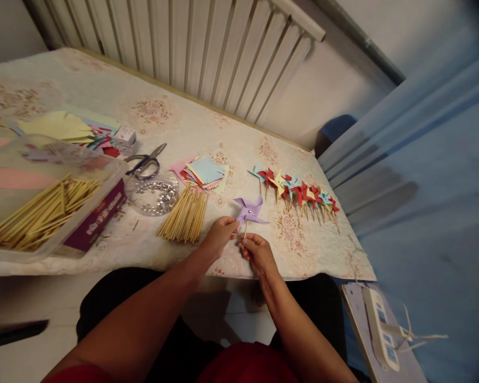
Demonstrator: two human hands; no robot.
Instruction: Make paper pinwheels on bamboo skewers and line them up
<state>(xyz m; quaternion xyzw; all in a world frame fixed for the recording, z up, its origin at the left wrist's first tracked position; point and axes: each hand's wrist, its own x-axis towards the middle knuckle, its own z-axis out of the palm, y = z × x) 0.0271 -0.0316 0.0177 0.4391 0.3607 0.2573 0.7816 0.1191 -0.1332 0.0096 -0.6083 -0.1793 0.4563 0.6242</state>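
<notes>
A purple paper pinwheel [249, 211] with a shiny pin at its centre is held up over the front of the table. My left hand [222, 232] pinches its lower left blade. With closed fingers, my right hand [257, 250] grips the short wooden stick below the blades. Left of my hands lies a bundle of wooden sticks [184, 215], and behind it a stack of coloured paper squares [205, 171]. To the right, a row of several red, yellow and blue pinwheels [301, 192] rests on the cloth.
A clear round container [154, 197] holds small metal pins; blue-handled scissors [146, 162] lie against it. At left stands a clear plastic bin [115, 170] with sticks inside. Behind it are paper sheets [56, 126] and a small white box [124, 136]. A power strip [381, 330] sits lower right.
</notes>
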